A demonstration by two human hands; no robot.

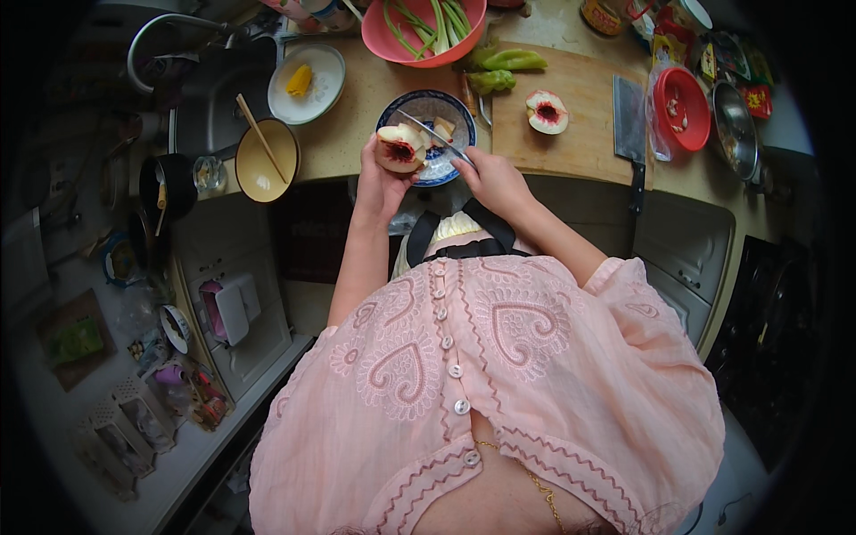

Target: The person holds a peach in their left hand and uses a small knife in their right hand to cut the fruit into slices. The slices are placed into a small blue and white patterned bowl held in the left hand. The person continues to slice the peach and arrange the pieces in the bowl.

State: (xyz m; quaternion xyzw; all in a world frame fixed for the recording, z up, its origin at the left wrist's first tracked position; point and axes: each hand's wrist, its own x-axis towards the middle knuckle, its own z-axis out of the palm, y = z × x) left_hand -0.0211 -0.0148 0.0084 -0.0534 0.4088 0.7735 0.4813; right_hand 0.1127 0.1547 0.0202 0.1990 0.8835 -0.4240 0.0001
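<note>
My left hand (382,183) is closed round a half peach (399,150), its white flesh and red pit hollow facing up. In my right hand (497,183) is a small knife (437,136), its blade slanting up and left beside the fruit. Both hands hover at the near rim of a blue-and-white plate (434,176) that holds several pale cut pieces (443,127). Another peach half (547,112), cut face up, lies on the wooden cutting board (575,147) to the right.
A cleaver (629,116) lies at the board's right side, handle past the counter edge. Green peppers (513,60) rest behind. A pink bowl (423,61) of green stalks, a red basket (682,109), a yellow bowl (267,183) with chopsticks and a white plate (306,102) stand around.
</note>
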